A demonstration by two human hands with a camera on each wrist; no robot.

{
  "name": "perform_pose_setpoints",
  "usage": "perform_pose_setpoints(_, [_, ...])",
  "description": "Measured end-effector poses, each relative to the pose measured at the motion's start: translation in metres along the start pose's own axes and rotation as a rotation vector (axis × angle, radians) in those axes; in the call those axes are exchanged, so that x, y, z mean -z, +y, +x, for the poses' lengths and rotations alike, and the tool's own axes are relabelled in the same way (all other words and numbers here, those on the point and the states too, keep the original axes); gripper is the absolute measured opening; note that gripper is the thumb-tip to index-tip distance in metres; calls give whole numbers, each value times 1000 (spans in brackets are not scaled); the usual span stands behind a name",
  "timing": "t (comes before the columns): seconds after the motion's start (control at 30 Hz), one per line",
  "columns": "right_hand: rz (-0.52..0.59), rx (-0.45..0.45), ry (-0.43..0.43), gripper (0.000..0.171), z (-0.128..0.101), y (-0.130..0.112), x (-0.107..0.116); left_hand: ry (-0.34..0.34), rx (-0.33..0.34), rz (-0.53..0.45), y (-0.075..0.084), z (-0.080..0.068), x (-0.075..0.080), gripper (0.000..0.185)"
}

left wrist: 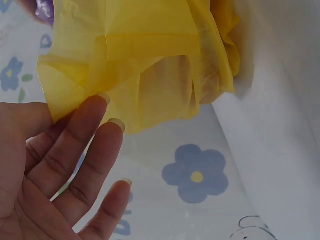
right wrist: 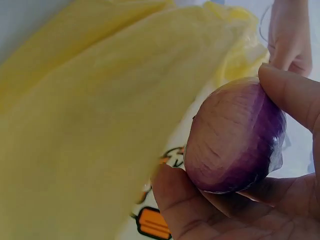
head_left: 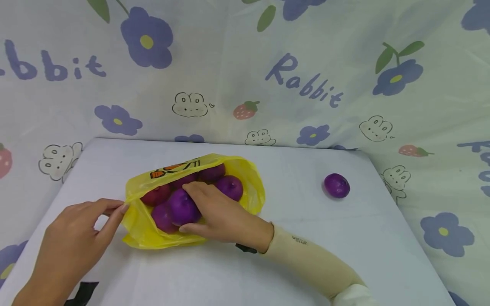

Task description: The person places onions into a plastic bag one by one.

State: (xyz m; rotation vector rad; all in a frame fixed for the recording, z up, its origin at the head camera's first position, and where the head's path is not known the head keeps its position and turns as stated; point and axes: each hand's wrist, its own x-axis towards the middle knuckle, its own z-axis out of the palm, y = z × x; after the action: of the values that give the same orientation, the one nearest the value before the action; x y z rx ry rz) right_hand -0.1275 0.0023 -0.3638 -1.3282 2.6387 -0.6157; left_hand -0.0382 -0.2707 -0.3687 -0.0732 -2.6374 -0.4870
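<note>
A yellow plastic bag [head_left: 254, 187] lies on the white table with its mouth held open and several red onions [head_left: 231, 188] inside. My left hand [head_left: 72, 238] pinches the left edge of the bag's mouth between thumb and index finger; in the left wrist view its other fingers are spread loosely beside the bag [left wrist: 150, 45]. Over the bag's opening, my right hand [head_left: 223, 212] grips one red onion [head_left: 185, 208] with thumb and fingers. The right wrist view shows this onion [right wrist: 235, 140] close up, partly behind the fingers. Lower onions are partly hidden.
A single red onion [head_left: 337, 185] sits apart on the right side of the white table [head_left: 298, 225]. A printed cloth [head_left: 226, 51] with flowers and rabbits hangs behind and around the table. Small black patches [head_left: 86, 292] show near the front.
</note>
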Motion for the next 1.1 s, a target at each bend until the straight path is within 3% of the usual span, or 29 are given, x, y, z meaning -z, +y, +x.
perform_pose_setpoints(0.4, [-44,14,-11,85,7,-10,-11,-5,-5,4,-2,-1,2,24])
perform_pose_setpoints(0.83, [-106,80,-37,88,-3,-8,-20,35,-42,-5,-1,-1,3,23])
perform_pose_setpoints(1.1, [-82,84,-42,85,-15,-2,-24,10,-17,7,-2,-2,4,24])
